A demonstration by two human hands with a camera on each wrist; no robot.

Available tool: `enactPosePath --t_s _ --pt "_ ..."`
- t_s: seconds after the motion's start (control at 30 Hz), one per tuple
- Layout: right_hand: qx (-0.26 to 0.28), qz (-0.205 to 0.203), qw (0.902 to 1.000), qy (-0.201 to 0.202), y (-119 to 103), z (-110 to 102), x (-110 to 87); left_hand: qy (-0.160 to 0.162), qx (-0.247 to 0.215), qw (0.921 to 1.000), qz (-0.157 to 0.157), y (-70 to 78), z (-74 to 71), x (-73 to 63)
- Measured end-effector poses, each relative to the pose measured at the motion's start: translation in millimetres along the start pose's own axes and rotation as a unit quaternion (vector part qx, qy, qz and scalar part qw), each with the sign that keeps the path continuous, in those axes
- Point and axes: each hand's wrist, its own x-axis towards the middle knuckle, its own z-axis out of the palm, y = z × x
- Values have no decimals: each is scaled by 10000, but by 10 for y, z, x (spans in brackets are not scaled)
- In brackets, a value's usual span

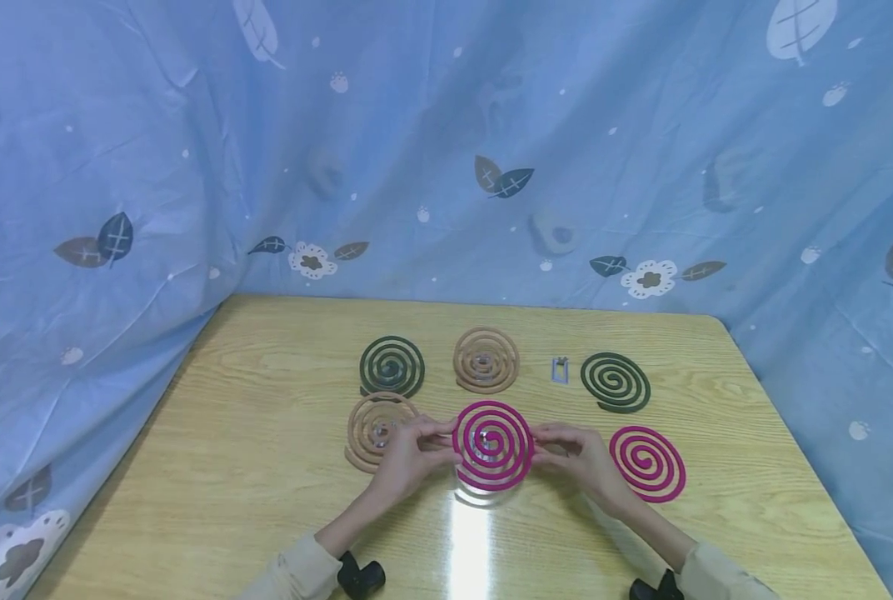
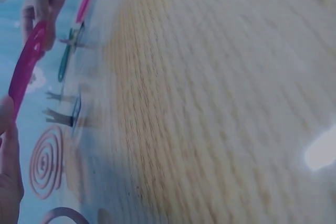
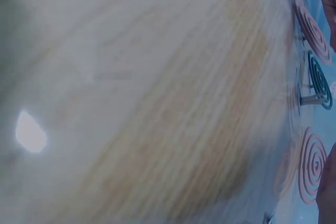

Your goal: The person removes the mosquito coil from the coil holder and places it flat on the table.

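A magenta mosquito coil (image 1: 494, 446) is held up by its opposite edges between both hands. The left hand (image 1: 412, 450) pinches its left edge, and the right hand (image 1: 583, 458) pinches its right edge. Through the coil's gaps a small metal stand shows on the table, partly hidden. In the left wrist view the magenta coil (image 2: 25, 69) appears nearly edge-on, with the left hand (image 2: 8, 169) below and the right hand (image 2: 46, 6) above. Hands sit at the right edge of the right wrist view, where the held coil cannot be made out.
Behind are a green coil (image 1: 414, 367), a tan coil (image 1: 460, 360), a bare metal stand (image 1: 560, 372) and another green coil (image 1: 616, 382). A tan coil (image 1: 353, 433) stands left, a second magenta coil (image 1: 647, 463) right. A blue curtain (image 1: 416, 125) surrounds the wooden table (image 1: 214, 467).
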Motion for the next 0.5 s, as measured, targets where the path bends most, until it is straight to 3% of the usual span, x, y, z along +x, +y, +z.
enactPosePath --t_s 0.17,0.37,0.5 --pt "213 -200 9995 -97 -3 -62 -79 -53 -177 9998 -17 28 42 -29" --pt "633 -640 9957 -228 6 -139 -158 -226 -586 9976 -307 77 103 -74" --pt "857 -581 9943 -261 7 -169 -209 -342 -764 9960 -319 224 102 -108"
